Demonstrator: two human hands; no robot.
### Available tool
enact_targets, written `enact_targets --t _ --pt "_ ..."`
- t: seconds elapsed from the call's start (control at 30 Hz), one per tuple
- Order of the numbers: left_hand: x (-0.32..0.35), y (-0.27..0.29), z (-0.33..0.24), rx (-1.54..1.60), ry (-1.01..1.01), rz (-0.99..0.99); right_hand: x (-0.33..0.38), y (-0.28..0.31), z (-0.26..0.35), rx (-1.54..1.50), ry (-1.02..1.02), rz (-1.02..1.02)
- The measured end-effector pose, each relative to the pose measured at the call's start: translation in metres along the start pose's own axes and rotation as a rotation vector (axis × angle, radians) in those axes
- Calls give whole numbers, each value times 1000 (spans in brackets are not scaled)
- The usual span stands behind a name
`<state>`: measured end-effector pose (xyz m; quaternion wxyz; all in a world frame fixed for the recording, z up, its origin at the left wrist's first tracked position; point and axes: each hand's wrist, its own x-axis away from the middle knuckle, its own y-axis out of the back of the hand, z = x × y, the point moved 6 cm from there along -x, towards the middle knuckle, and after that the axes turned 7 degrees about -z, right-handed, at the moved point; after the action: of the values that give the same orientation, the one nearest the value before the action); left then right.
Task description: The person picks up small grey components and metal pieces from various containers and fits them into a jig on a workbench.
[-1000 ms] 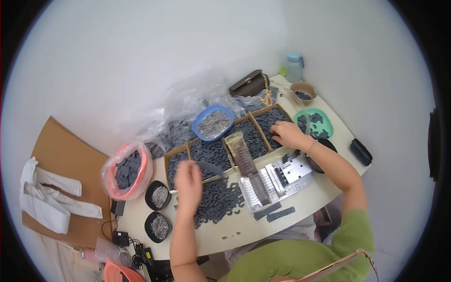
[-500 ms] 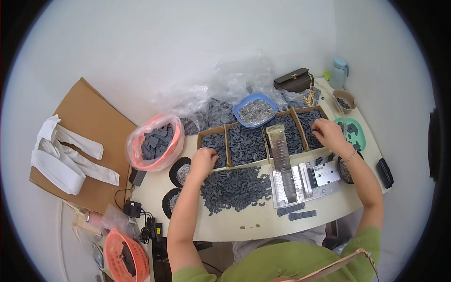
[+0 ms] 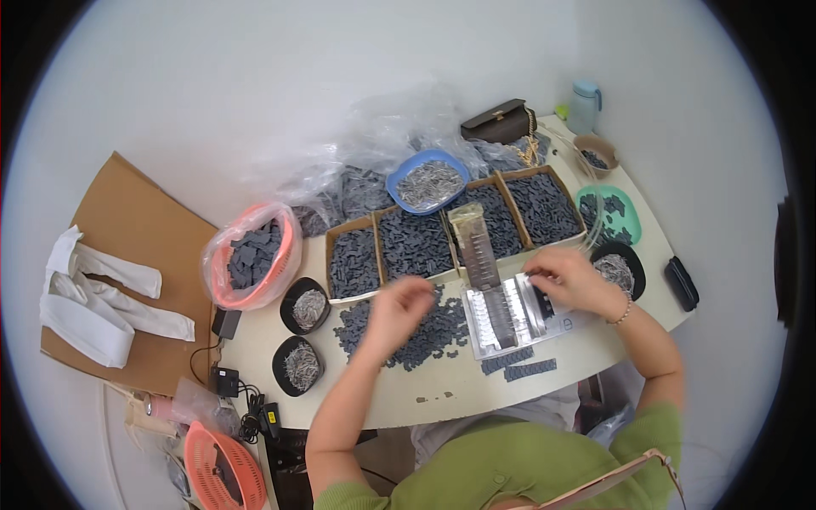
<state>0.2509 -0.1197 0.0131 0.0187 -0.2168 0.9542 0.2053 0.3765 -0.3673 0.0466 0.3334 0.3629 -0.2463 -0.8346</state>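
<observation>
My left hand (image 3: 399, 316), slightly blurred, hovers over a loose pile of small dark grey pieces (image 3: 433, 340). Its fingers are curled together; whatever they hold is too small to make out. At the metal fixture (image 3: 557, 325), my right hand (image 3: 571, 280) pinches with thumb and fingers at the top edge of its right-hand block, and the fingertips hide what is between them. A clear ribbed plastic strip (image 3: 480, 255) lies up along the fixture's left part. Two flat dark grey linked strips (image 3: 531, 371) rest in front of it.
Behind the hands, a divided cardboard tray (image 3: 378, 246) holds grey pieces; a blue bowl (image 3: 427, 206) of metal pins rests on it. Black bowls of pins (image 3: 299, 387) stand left and right (image 3: 639, 276). A pink basket (image 3: 289, 268), green tray (image 3: 633, 223) and black case (image 3: 682, 285) flank them.
My left hand has left the tray's left compartment and moved right over the pile. My right hand has come from the right compartment down to the fixture. The view has shifted slightly.
</observation>
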Motion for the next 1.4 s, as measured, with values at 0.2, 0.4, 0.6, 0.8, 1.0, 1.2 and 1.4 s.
enact_targets --t 0.2,0.4,0.6,0.8,1.0,1.2,1.4 --pt "61 -84 -4 -255 -382 149 14 -32 20 -64 121 118" --pt "65 -89 -22 -473 -507 99 28 -53 25 -60 161 156" --pt "77 -99 -35 -850 -762 126 36 -74 32 116 323 70" --pt "41 -55 -41 -485 -551 302 63 -90 62 404 627 37" --pt "-48 13 -20 -740 -535 -182 60 -84 74 485 673 -1" --pt "-79 -2 -8 -865 -501 -5 48 -84 50 236 588 29" --pt "-81 17 -8 -673 -418 -227 55 -92 50 381 632 52"
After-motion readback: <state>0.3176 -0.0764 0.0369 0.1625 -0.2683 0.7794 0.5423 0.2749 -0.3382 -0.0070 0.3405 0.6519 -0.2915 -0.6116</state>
